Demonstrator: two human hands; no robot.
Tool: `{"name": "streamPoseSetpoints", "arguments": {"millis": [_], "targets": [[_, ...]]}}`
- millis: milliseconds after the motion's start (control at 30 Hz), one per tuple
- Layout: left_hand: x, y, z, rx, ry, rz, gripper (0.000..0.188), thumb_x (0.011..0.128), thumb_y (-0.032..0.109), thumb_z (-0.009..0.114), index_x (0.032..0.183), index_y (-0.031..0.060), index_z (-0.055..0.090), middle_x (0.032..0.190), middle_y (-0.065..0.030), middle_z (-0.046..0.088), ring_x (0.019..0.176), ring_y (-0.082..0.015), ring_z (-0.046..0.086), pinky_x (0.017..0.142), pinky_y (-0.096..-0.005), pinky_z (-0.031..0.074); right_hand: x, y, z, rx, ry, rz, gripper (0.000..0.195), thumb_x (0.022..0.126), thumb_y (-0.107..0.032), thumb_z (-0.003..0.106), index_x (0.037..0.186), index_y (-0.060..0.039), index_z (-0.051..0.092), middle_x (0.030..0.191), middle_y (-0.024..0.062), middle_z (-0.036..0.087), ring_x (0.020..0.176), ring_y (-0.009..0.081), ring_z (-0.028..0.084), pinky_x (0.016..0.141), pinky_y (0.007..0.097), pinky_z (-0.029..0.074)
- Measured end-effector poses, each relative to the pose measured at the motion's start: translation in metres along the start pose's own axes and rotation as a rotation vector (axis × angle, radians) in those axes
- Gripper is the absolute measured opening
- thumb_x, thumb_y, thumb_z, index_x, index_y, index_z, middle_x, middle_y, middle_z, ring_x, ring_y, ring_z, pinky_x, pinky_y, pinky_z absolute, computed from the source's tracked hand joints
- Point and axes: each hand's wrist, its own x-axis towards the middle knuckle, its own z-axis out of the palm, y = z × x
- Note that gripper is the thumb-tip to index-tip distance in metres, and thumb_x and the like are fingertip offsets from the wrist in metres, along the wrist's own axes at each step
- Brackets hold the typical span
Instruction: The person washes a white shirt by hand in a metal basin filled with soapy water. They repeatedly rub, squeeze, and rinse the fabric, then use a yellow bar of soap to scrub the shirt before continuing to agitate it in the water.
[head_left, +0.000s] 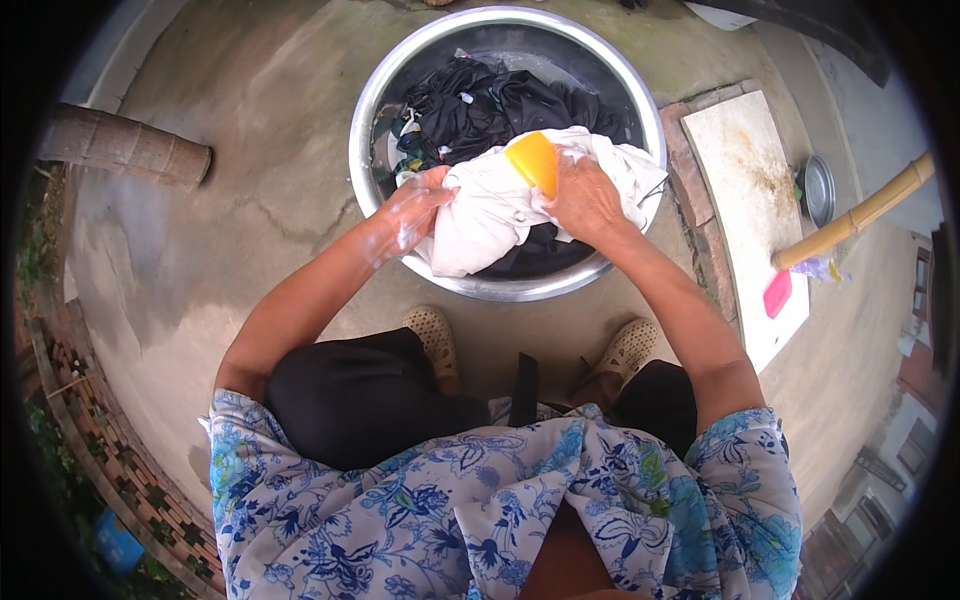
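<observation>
A white garment (480, 217) lies bunched over the near part of a large round metal basin (517, 291). My left hand (412, 210), streaked with suds, grips the garment's left side. In my right hand (583, 191) is a yellow object (534, 161), perhaps a bar of soap or a brush, resting on the cloth; which of the two I cannot tell. Suds cling around the right fingers, and the palm is hidden. Beyond the garment, dark wet clothes (480, 105) are heaped in the basin, with some green and white cloth at their left.
To the right, a pale slab (750, 202) edged by bricks bears a pink object (778, 294). A bamboo pole (855, 214) slants above it, near a round metal lid or dish (819, 191). A thick bamboo-like post (135, 146) stands at left. My clog-shod feet are just before the basin.
</observation>
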Motion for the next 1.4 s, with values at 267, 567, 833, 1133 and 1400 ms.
{"name": "streamPoseSetpoints", "arguments": {"millis": [267, 567, 833, 1133, 1400], "targets": [[-0.004, 0.007, -0.006, -0.006, -0.076, -0.051, 0.040, 0.083, 0.015, 0.062, 0.119, 0.0031, 0.049, 0.114, -0.0086, 0.058, 0.106, -0.0196, 0.056, 0.094, -0.0365, 0.043, -0.021, -0.049, -0.025, 0.236, 0.078, -0.081, 0.072, 0.077, -0.032, 0.062, 0.137, -0.0087, 0.030, 0.109, 0.0270, 0.053, 0.097, 0.0383, 0.056, 0.085, 0.0421, 0.046], [-0.010, 0.006, -0.010, 0.012, -0.085, -0.066, 0.033, 0.085, 0.010, 0.058, 0.117, 0.0031, 0.053, 0.111, -0.0078, 0.061, 0.101, -0.0186, 0.059, 0.091, -0.0347, 0.045, -0.030, -0.011, -0.026, 0.124, 0.102, 0.004, 0.075, 0.077, -0.031, 0.062, 0.141, -0.0161, 0.025, 0.099, 0.0258, 0.056, 0.085, 0.0377, 0.060, 0.074, 0.0440, 0.049], [-0.009, 0.010, -0.014, 0.014, -0.081, -0.079, 0.032, 0.085, 0.006, 0.056, 0.116, -0.0008, 0.053, 0.111, -0.0104, 0.060, 0.102, -0.0200, 0.059, 0.094, -0.0344, 0.045, -0.036, -0.019, 0.010, -0.022, 0.050, -0.100, 0.076, 0.076, -0.024, 0.063, 0.141, -0.0185, 0.026, 0.106, 0.0261, 0.053, 0.087, 0.0374, 0.059, 0.076, 0.0414, 0.050], [-0.009, 0.009, -0.017, 0.043, -0.050, -0.042, 0.035, 0.083, 0.005, 0.054, 0.117, -0.0001, 0.052, 0.114, -0.0117, 0.059, 0.104, -0.0223, 0.057, 0.094, -0.0370, 0.043, -0.040, -0.058, -0.001, 0.026, 0.046, -0.168, 0.070, 0.077, -0.032, 0.060, 0.140, -0.0238, 0.030, 0.104, 0.0254, 0.053, 0.086, 0.0354, 0.061, 0.071, 0.0423, 0.052], [-0.010, 0.014, -0.010, 0.168, -0.089, -0.030, 0.034, 0.082, 0.003, 0.051, 0.116, 0.0016, 0.054, 0.115, -0.0112, 0.059, 0.106, -0.0208, 0.057, 0.095, -0.0355, 0.043, -0.028, 0.008, -0.051, -0.070, 0.136, 0.076, 0.072, 0.080, -0.036, 0.058, 0.142, -0.0266, 0.023, 0.101, 0.0214, 0.057, 0.087, 0.0332, 0.061, 0.073, 0.0424, 0.051]]}}
